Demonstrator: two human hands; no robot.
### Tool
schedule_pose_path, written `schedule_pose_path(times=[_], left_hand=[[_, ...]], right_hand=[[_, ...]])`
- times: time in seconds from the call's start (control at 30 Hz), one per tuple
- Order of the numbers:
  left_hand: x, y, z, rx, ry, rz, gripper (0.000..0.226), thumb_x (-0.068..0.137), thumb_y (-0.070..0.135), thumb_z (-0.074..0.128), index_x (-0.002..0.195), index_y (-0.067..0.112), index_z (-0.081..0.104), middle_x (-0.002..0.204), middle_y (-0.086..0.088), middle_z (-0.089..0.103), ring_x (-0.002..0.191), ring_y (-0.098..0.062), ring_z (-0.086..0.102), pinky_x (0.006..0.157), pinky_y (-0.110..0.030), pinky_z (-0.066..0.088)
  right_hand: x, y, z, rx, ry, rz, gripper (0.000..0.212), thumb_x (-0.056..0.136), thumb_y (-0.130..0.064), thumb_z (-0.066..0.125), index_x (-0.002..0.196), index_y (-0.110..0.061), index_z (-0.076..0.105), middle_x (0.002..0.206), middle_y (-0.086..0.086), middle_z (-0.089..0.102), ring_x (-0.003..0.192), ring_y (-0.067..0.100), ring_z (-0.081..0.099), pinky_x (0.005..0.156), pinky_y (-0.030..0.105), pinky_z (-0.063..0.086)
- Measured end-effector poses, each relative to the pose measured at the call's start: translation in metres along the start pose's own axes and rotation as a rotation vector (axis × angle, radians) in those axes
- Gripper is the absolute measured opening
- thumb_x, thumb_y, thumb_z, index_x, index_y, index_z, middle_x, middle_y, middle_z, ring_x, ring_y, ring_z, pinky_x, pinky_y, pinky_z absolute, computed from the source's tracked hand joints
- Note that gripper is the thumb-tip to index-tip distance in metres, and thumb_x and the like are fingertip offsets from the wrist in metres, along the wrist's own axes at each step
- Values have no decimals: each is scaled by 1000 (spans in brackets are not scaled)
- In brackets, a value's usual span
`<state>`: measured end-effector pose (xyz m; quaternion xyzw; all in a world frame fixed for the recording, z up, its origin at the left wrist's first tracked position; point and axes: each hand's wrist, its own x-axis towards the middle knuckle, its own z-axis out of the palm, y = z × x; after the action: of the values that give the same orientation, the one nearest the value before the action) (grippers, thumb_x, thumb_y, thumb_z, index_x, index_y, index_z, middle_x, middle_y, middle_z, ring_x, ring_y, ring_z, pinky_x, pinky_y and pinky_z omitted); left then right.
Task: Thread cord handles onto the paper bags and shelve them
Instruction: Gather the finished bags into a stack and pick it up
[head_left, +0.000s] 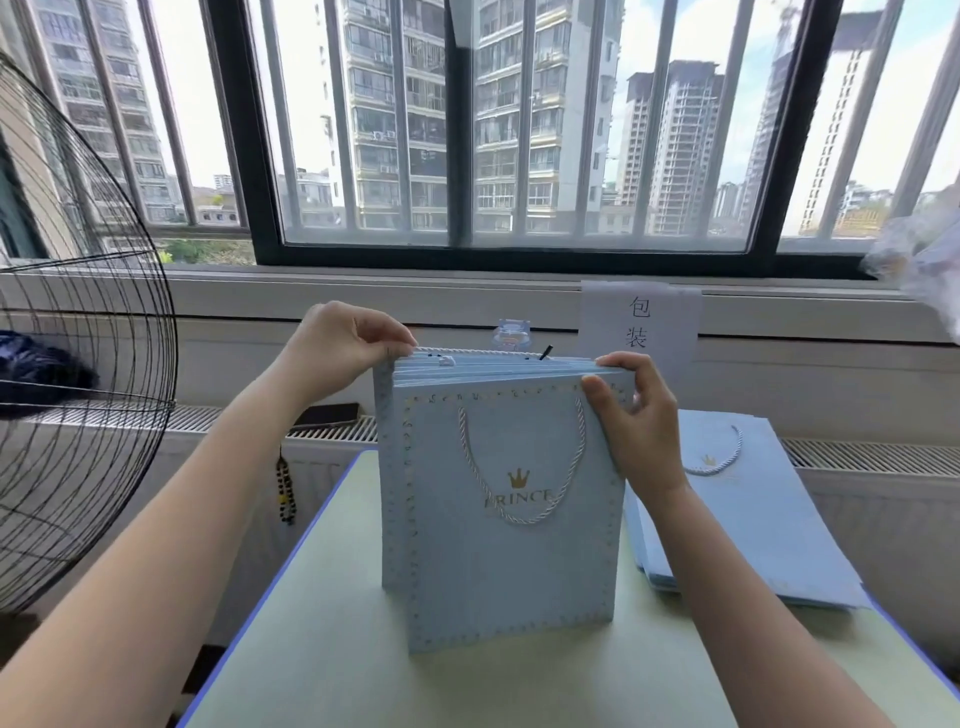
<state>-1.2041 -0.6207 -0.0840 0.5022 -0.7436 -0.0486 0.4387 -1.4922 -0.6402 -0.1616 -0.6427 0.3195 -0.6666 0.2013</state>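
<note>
Barred windows run along the far wall, above a radiator ledge that holds a dark phone (327, 414) and a paper sign (641, 322). Below them sits a pale green table (311, 649) with a blue edge. Its near half is bare, and a wire fan guard (78, 415) stands just off its left edge.

A bundle of light blue paper bags (498, 561) stands upright on the middle of the table. Its long axis is vertical, the mouths point up and the printed crown face is toward the person. 1 white handle (524, 519) hangs in a loop down the front bag.

The left hand (343, 343) pinches a white cord (478, 351) at the bundle's top left corner, and the cord lies along the rear top edge. The right hand (634, 415) clamps the top right corner, thumb on the front and fingers curled behind.

A flat stack of finished bags (753, 519) lies along the table's right edge, overhanging it, just beside the right forearm.
</note>
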Motion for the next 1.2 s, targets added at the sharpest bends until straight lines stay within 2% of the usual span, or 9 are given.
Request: schedule_pose_path(times=[0.2, 0.3, 0.4, 0.5, 0.63, 0.77, 0.97, 1.13, 1.2], left_hand=[[-19, -11, 23, 408, 359, 341, 12, 85, 23, 65, 83, 17, 75, 72, 3, 72, 64, -19, 68, 56, -29, 50], [-32, -6, 33, -132, 427, 66, 5, 84, 15, 70, 81, 17, 74, 75, 13, 72, 70, -1, 66, 67, -19, 52], [-34, -2, 41, -789, 335, -354, 8, 84, 7, 68, 81, 15, 69, 68, 9, 71, 58, -4, 64, 53, -17, 51], [-33, -5, 46, -1169, 244, -575, 7, 88, 8, 59, 89, 11, 65, 67, 1, 72, 54, -8, 65, 49, -20, 53], [-43, -24, 66, -780, 292, -499, 17, 84, 6, 68, 100, 9, 72, 85, -5, 75, 68, -13, 67, 66, -30, 56], [-59, -29, 76, -439, 365, -287, 23, 81, 6, 69, 101, 16, 75, 90, 7, 74, 77, -2, 64, 75, -27, 52], [-63, -25, 84, -391, 419, -278, 16, 85, 4, 67, 79, 17, 73, 53, 24, 59, 51, 10, 47, 53, -7, 36], [-70, -33, 89, -507, 369, -354, 43, 84, 3, 67, 73, 44, 74, 75, 13, 72, 75, -8, 61, 75, -34, 52], [-72, -33, 90, -498, 381, -339, 41, 84, 4, 66, 75, 43, 74, 82, 8, 72, 76, -8, 60, 75, -34, 50]], right_hand=[[-1, -1, 4, 21, 10, 34, 19, 83, -26, 64, 98, -22, 53, 94, -8, 57, 74, -5, 59, 58, 12, 48], [-3, -3, 4, 16, 19, 20, 19, 86, -19, 63, 101, -14, 52, 94, -7, 56, 73, -8, 58, 58, 8, 46], [-5, -6, 3, 49, 0, 36, 18, 83, -27, 63, 97, -21, 52, 91, -7, 56, 72, -4, 59, 58, 12, 48], [-6, -8, 2, 85, -23, 50, 20, 79, -31, 61, 95, -24, 51, 89, -6, 56, 70, -2, 60, 55, 14, 48], [-5, -5, 1, 60, -17, 48, 20, 79, -34, 62, 95, -26, 52, 93, -5, 57, 73, 0, 59, 58, 16, 50], [-4, -4, 3, 52, -9, 47, 22, 82, -29, 61, 99, -20, 52, 95, -3, 55, 73, -2, 59, 56, 13, 48], [-3, -3, 5, 38, -11, 38, 24, 84, -25, 61, 102, -14, 50, 94, 0, 55, 71, -6, 59, 54, 10, 47], [-3, -4, 6, 39, -28, 58, 22, 81, -31, 61, 98, -25, 50, 94, 0, 57, 71, -3, 61, 54, 12, 48], [-3, -6, 6, 30, -22, 55, 23, 80, -33, 60, 99, -24, 50, 94, -3, 56, 71, -4, 60, 55, 12, 48]])
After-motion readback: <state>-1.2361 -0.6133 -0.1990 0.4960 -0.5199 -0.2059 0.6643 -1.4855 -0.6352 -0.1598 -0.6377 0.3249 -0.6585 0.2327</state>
